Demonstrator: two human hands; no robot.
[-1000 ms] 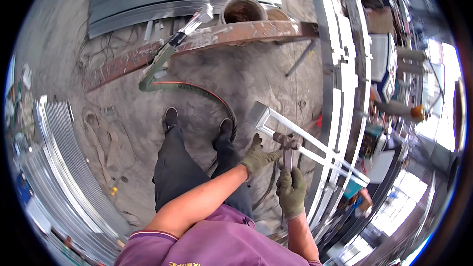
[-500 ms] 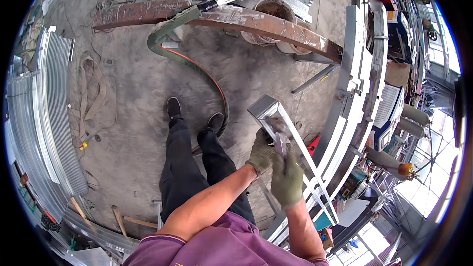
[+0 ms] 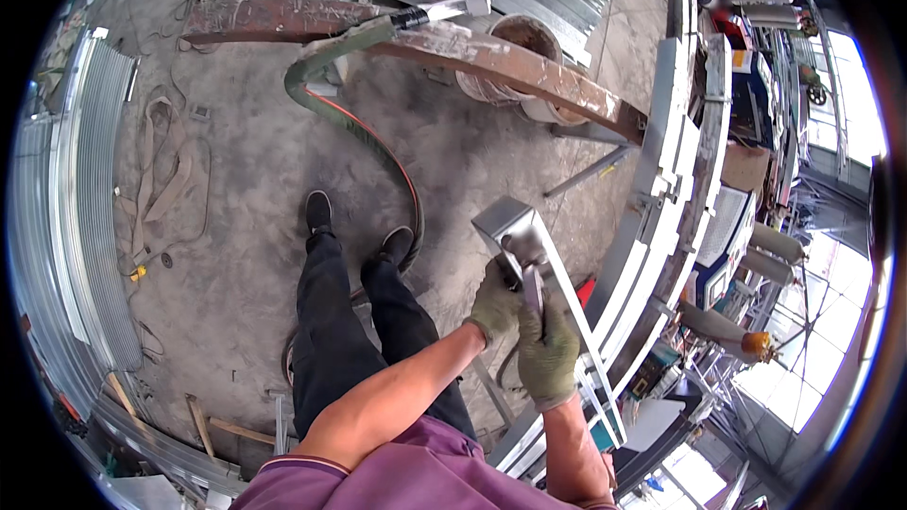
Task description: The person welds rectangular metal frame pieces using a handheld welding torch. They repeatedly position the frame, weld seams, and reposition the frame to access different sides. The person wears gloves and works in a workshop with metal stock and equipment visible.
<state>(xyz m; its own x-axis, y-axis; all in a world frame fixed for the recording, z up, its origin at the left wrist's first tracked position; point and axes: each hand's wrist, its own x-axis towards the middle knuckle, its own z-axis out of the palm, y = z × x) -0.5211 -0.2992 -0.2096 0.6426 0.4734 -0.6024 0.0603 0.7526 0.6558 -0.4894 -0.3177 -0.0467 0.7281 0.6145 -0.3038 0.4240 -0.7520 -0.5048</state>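
Observation:
Gloved in grey-green, both my hands are on an angle grinder [image 3: 533,289] whose round disc [image 3: 524,247] looks blurred. My right hand [image 3: 548,357] wraps round its body. My left hand [image 3: 496,302] is closed at the grinder's dark left side, where its fingertips are partly hidden. The disc is at the inner side of the square end of a silver metal frame [image 3: 507,217]. I cannot tell whether it touches the metal. Long thin rails of the frame run back past my right hand toward my right forearm.
A rusty beam [image 3: 529,76] crosses ahead, with a green hose [image 3: 378,146] draped over it and buckets [image 3: 524,38] behind. Corrugated metal sheets [image 3: 106,217] lie at left. Steel rails [image 3: 652,198] and gas cylinders [image 3: 723,329] line the right. A strap [image 3: 161,170] lies on the floor.
The view has shifted a little. The grinder's disc is slightly nearer the frame's square end. Both hands keep their grip.

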